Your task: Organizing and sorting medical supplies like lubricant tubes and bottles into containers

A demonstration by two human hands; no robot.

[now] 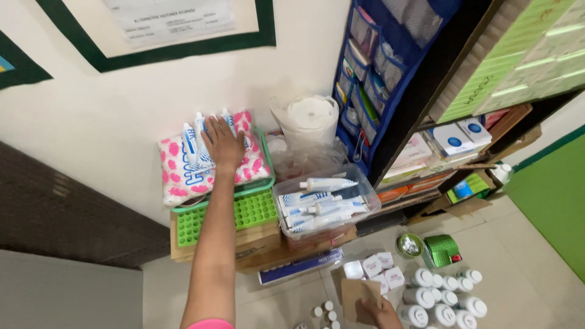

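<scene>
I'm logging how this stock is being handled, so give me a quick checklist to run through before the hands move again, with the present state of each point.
1. Left hand rests flat on the white tubes: ok.
2. Tubes lie on the pink-spotted pack in the green basket: ok.
3. Left-hand grip closed on a tube: cannot tell.
4. Right hand holds the brown card piece: ok.
5. Clear tub has room: not ok, tubes heaped to the rim.
6. White bottles on the floor upright: ok.

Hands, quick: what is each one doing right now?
Left hand: open, fingers spread on the white and blue tubes atop the pink-spotted pack.
Right hand: closed on a brown cardboard piece.
</scene>
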